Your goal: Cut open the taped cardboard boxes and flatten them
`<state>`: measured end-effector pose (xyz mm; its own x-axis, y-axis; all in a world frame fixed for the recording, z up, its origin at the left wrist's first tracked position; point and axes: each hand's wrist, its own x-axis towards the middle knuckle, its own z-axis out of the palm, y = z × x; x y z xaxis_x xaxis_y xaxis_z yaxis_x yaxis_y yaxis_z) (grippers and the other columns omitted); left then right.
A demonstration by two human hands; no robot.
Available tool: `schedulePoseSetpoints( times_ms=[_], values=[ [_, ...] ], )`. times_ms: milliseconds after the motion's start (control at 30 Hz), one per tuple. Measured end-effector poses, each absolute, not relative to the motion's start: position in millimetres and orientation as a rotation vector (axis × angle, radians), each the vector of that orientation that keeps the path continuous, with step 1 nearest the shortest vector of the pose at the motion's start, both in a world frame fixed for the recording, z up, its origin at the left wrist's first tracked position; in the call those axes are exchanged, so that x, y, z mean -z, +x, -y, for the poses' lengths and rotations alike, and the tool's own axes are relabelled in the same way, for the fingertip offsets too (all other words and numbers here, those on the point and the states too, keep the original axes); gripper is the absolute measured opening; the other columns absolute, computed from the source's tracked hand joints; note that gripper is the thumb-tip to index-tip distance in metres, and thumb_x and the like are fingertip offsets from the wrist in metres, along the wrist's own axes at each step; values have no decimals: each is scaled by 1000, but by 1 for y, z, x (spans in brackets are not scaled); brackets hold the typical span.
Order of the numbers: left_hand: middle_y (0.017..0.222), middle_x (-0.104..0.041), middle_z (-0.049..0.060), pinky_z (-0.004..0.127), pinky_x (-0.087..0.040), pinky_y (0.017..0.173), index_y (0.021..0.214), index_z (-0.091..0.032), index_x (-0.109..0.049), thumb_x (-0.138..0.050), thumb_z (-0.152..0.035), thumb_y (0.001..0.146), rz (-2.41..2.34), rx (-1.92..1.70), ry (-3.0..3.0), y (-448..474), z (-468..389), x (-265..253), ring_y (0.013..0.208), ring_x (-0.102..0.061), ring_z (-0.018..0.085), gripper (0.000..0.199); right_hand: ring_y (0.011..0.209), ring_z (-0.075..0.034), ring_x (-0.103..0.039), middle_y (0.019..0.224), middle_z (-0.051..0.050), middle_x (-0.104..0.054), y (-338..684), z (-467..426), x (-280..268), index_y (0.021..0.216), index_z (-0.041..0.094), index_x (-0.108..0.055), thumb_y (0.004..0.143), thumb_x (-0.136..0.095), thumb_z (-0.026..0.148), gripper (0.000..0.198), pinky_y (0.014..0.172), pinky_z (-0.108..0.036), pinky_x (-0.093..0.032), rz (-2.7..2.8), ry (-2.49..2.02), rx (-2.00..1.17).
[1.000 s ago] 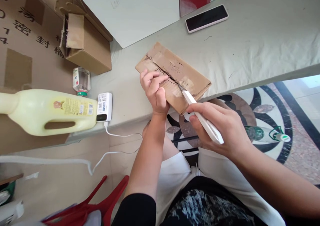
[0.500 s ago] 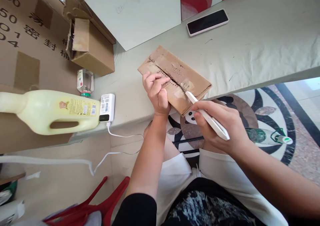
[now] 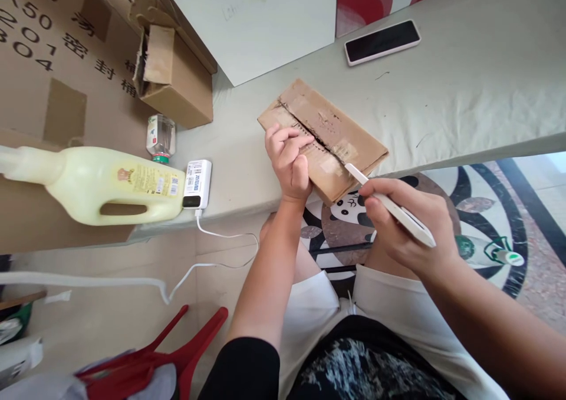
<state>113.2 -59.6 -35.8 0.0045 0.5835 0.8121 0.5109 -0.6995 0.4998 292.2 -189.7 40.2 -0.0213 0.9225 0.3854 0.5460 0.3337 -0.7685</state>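
Note:
A flat brown cardboard box (image 3: 329, 126) lies at the front edge of the cloth-covered table, with a dark split seam along its top. My left hand (image 3: 289, 161) holds its near left side, fingers bent over the top beside the seam. In my right hand (image 3: 409, 217) is a white utility knife (image 3: 398, 212), gripped like a pen. Its tip touches the box at the seam's right end; the blade is too small to make out.
A black-screened phone (image 3: 382, 42) lies behind the box on the table (image 3: 464, 88). To the left are a pale yellow jug (image 3: 84, 182), a white power bank (image 3: 197, 182) with a cable, a clear jar (image 3: 161, 138) and an open carton (image 3: 186, 88). A red chair (image 3: 194, 341) stands below.
The view has shifted, so the table things appear farther right. The knife tip has moved slightly toward the box's right end. My left hand keeps its place on the box.

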Motion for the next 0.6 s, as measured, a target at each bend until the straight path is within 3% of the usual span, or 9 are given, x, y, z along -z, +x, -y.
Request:
schedulePoseSetpoints(
  times_ms=[400, 600],
  values=[
    [103, -61, 8, 50, -34, 120, 92, -23, -72, -29, -45, 100, -1246, -1782, 2180, 112, 61, 36, 117, -56, 27, 49, 57, -14, -65, 67, 2, -69, 313, 206, -25, 98, 26, -73, 92, -63, 33, 14, 51, -25, -47, 1656, -1413, -463],
    [103, -60, 9, 50, -33, 120, 92, -23, -71, -29, -48, 100, -1225, -1769, 2185, 112, 62, 35, 119, -55, 27, 50, 55, -14, -64, 66, 1, -69, 323, 203, -22, 95, 25, -75, 92, -63, 37, 17, 49, -25, -47, 1618, -1470, -484]
  ],
)
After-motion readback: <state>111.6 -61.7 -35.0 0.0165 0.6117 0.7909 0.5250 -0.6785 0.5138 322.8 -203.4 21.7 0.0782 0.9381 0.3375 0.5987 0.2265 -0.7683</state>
